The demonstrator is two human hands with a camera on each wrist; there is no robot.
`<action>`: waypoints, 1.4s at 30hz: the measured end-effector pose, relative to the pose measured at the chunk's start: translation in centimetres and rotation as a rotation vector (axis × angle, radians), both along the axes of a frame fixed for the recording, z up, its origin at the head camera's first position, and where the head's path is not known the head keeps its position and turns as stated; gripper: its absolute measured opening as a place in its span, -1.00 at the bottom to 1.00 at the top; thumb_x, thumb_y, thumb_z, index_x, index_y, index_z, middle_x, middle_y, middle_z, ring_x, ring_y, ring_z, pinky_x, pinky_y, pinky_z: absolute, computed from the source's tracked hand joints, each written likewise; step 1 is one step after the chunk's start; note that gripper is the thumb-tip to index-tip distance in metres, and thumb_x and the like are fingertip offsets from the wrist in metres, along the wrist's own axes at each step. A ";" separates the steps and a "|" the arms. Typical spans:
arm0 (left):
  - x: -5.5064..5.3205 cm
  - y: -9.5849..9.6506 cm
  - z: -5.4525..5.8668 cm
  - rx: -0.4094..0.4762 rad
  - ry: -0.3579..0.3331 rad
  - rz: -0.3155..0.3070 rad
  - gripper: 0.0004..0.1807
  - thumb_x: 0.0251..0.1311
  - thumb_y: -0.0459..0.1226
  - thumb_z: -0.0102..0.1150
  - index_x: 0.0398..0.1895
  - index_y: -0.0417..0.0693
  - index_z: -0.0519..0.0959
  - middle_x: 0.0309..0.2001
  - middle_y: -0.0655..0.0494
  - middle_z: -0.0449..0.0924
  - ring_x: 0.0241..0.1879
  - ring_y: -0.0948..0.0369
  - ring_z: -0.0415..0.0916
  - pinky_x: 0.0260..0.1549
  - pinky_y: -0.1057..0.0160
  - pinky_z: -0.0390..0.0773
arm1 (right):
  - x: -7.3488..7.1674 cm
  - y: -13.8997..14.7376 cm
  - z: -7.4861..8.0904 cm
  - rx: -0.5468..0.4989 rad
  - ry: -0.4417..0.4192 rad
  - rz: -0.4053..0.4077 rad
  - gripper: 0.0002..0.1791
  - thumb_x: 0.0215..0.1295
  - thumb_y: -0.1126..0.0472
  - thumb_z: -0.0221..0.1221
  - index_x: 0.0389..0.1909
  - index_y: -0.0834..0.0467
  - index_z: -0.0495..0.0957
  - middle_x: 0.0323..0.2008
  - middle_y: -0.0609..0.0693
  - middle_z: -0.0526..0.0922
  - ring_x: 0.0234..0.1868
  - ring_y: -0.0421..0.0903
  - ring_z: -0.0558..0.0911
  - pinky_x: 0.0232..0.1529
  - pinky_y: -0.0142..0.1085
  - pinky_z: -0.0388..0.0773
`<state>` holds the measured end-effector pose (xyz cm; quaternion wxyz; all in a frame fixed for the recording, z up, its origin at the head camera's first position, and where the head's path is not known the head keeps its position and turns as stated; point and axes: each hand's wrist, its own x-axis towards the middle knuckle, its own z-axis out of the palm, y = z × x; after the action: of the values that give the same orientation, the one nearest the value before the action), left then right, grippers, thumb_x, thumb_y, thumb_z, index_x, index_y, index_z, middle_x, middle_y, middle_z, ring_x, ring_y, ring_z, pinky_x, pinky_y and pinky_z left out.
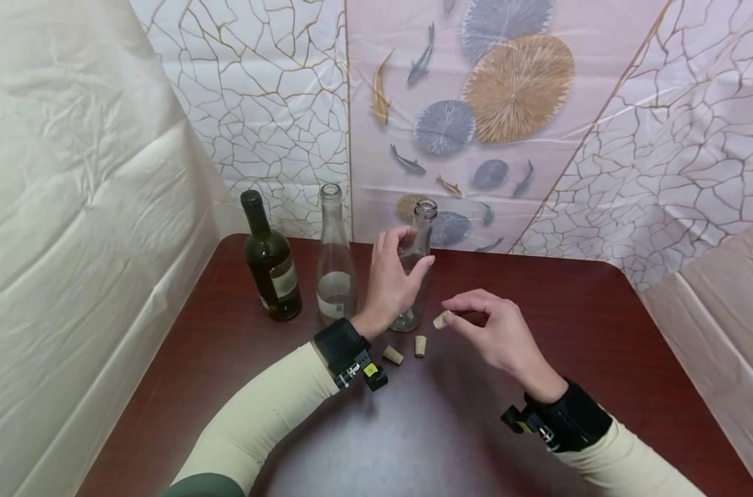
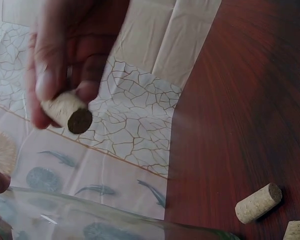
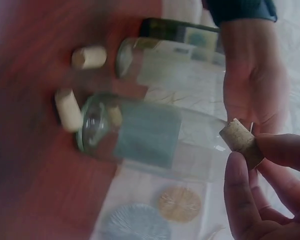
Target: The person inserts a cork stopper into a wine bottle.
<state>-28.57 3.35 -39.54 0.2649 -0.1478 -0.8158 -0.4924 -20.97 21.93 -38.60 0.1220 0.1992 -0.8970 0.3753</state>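
A clear glass bottle (image 1: 424, 231) stands upright near the back of the table, its mouth uncovered. My left hand (image 1: 391, 279) grips it around the shoulder, thumb on the near side and fingers behind. To the right of the bottle, my right hand (image 1: 500, 331) pinches a wine cork (image 1: 441, 319) between thumb and fingertips, in the air below the level of the bottle's mouth. The right wrist view shows this cork (image 3: 240, 141) tilted, with one end free of the fingers. Two more corks lie on the table in front of the bottle: one cork (image 1: 420, 346) and another cork (image 1: 393, 355).
Left of the held bottle stands a second clear bottle (image 1: 335, 255) with a pale label, partly behind my left wrist. Farther left is a dark green wine bottle (image 1: 267, 252). The dark red table (image 1: 575, 304) ends at patterned cloth (image 1: 277, 103) hanging behind it.
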 end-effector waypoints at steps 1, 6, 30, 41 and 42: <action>0.0 0.0 -0.1 0.007 -0.001 0.002 -0.46 0.17 -0.13 0.32 0.18 -0.05 0.39 0.03 0.04 0.45 0.02 0.15 0.36 0.00 0.20 0.44 | -0.3 -0.1 0.3 0.022 0.023 0.020 -0.80 0.18 0.18 0.34 -0.16 0.02 0.73 -0.17 -0.12 0.70 -0.16 -0.21 0.65 -0.23 -0.28 0.63; 0.0 -0.1 -0.4 0.018 -0.002 -0.002 -0.46 0.18 -0.13 0.31 0.19 -0.05 0.39 0.04 0.04 0.45 0.02 0.15 0.35 0.00 0.20 0.43 | -1.7 -0.3 1.9 0.088 0.093 0.093 -0.80 0.18 0.29 0.33 -0.16 0.11 0.72 -0.18 -0.08 0.67 -0.24 -0.24 0.68 -0.25 -0.29 0.67; -0.3 -0.8 -0.8 -0.030 0.023 -0.002 -0.43 0.20 -0.12 0.30 0.23 -0.07 0.37 0.10 0.05 0.42 0.05 0.17 0.30 0.03 0.22 0.39 | -4.9 -2.2 9.7 0.262 0.258 0.101 -0.81 0.17 0.31 0.32 -0.18 0.18 0.74 -0.21 -0.01 0.69 -0.32 -0.17 0.69 -0.27 -0.21 0.68; -0.3 -1.2 -0.9 -0.021 0.048 -0.027 -0.42 0.22 -0.12 0.28 0.26 -0.09 0.36 0.15 0.01 0.41 0.09 0.11 0.31 0.06 0.21 0.39 | -5.8 -3.8 14.8 0.348 0.385 0.093 -0.79 0.15 0.37 0.31 -0.17 0.26 0.74 -0.23 0.08 0.71 -0.28 -0.11 0.70 -0.23 -0.21 0.67; -0.3 -1.2 -1.0 -0.021 0.043 -0.027 -0.42 0.22 -0.12 0.28 0.26 -0.08 0.36 0.15 0.02 0.40 0.09 0.12 0.30 0.06 0.21 0.39 | -5.9 -4.0 15.1 0.357 0.384 0.093 -0.79 0.14 0.37 0.32 -0.17 0.26 0.74 -0.23 0.07 0.71 -0.28 -0.11 0.70 -0.23 -0.28 0.66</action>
<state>-28.88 2.17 -40.56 0.2743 -0.1722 -0.8129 -0.4840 -26.86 17.96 -23.46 0.2357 0.3260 -0.8993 0.1717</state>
